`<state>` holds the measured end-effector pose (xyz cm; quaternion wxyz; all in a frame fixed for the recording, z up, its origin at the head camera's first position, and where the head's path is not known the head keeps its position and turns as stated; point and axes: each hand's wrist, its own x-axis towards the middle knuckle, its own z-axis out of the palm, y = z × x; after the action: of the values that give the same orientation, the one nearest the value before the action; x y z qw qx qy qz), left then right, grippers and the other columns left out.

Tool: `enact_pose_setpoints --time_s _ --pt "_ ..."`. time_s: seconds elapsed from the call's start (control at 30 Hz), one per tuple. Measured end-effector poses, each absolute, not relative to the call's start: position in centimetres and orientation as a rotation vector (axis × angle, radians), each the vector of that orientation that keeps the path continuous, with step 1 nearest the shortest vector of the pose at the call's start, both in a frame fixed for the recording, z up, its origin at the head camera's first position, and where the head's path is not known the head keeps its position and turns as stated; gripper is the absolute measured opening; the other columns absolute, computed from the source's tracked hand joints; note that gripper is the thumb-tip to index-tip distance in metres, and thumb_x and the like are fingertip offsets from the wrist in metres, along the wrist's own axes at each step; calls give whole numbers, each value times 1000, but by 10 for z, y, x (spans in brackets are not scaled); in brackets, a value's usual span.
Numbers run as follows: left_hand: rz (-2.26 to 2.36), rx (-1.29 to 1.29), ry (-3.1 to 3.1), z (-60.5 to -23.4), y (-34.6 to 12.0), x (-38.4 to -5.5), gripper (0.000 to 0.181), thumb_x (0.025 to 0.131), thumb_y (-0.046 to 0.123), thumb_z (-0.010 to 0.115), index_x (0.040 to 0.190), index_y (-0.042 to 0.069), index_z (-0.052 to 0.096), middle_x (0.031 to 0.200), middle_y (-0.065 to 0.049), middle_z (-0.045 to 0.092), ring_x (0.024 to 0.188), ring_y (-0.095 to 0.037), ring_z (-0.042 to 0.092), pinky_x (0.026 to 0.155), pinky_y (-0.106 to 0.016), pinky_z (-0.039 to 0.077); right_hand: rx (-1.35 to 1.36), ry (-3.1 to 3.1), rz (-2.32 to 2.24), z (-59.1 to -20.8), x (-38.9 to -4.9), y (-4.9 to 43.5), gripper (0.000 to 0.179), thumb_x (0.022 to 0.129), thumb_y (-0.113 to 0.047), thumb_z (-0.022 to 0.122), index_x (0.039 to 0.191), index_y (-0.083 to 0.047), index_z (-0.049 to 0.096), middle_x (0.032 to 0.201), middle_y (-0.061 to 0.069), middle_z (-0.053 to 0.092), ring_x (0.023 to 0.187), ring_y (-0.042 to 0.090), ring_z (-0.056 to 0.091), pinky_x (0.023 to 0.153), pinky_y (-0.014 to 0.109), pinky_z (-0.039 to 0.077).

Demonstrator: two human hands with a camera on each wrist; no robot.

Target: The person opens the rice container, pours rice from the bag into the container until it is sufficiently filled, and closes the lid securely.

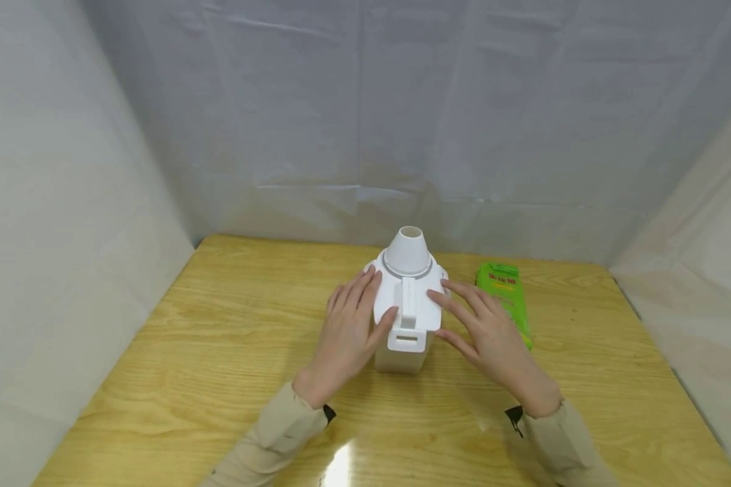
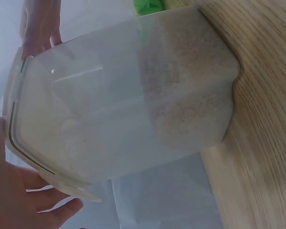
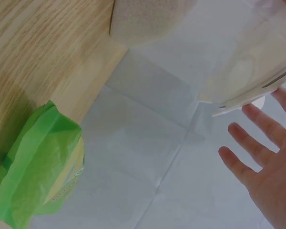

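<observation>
A clear plastic storage container (image 2: pixel 114 95) stands upright on the table, its lower part filled with pale grain (image 2: pixel 190 81). Its white lid (image 1: pixel 428 312) carries a raised handle (image 1: pixel 409 301) and a white cone-shaped piece (image 1: pixel 408 253) at the far end. On the lid's left side lies my left hand (image 1: pixel 348 331), fingers extended, thumb near the handle. At the right edge is my right hand (image 1: pixel 493 335), fingers spread and fingertips touching the lid. The right wrist view shows this hand's outer fingers (image 3: pixel 240 162) off the lid.
A green printed bag (image 1: pixel 505 297) lies right of the container, behind my right hand. The wooden table (image 1: pixel 219 352) ends at a grey sheet (image 1: pixel 365 122) at the back, with pale sheets at both sides.
</observation>
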<state>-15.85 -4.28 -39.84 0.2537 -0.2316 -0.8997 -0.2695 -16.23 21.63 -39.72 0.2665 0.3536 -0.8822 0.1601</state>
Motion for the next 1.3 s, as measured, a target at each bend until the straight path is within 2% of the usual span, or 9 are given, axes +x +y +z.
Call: enact_pose_setpoints --time_s 0.3,0.53,0.7,0.83,1.3 --pt "-718 -644 -2427 -399 -41 -160 73 108 55 29 145 -4 49 151 -21 48 137 -37 46 113 -58 35 878 -2286 357 -392 -157 206 64 105 -58 31 144 -13 56 142 15 56 128 39 54 96 60 49" --pt "-723 -647 -2420 -399 -41 -161 73 108 55 29 145 -5 50 150 -21 49 136 -38 48 113 -60 35 927 -2178 263 -385 -160 178 62 108 -53 32 143 -9 56 143 15 57 132 35 54 103 54 46" --pt "-722 -666 -2424 -401 -43 -160 56 108 35 38 147 -4 48 152 -20 47 138 -38 46 112 -62 35 919 -2127 175 -391 -164 164 58 110 -47 31 142 -6 57 141 15 59 129 32 56 102 52 48" --pt "-726 -669 -2420 -403 -44 -161 51 105 25 42 147 -2 48 152 -19 47 139 -37 45 112 -62 35 897 -2107 179 -396 -164 159 55 110 -43 32 140 -6 58 140 16 59 123 33 60 101 52 49" --pt "-773 -668 -2393 -402 -47 -161 50 103 23 46 145 -3 50 150 -20 49 135 -38 49 111 -61 37 895 -2098 269 -400 -161 150 52 111 -38 32 137 -3 59 142 17 57 127 32 58 100 50 49"
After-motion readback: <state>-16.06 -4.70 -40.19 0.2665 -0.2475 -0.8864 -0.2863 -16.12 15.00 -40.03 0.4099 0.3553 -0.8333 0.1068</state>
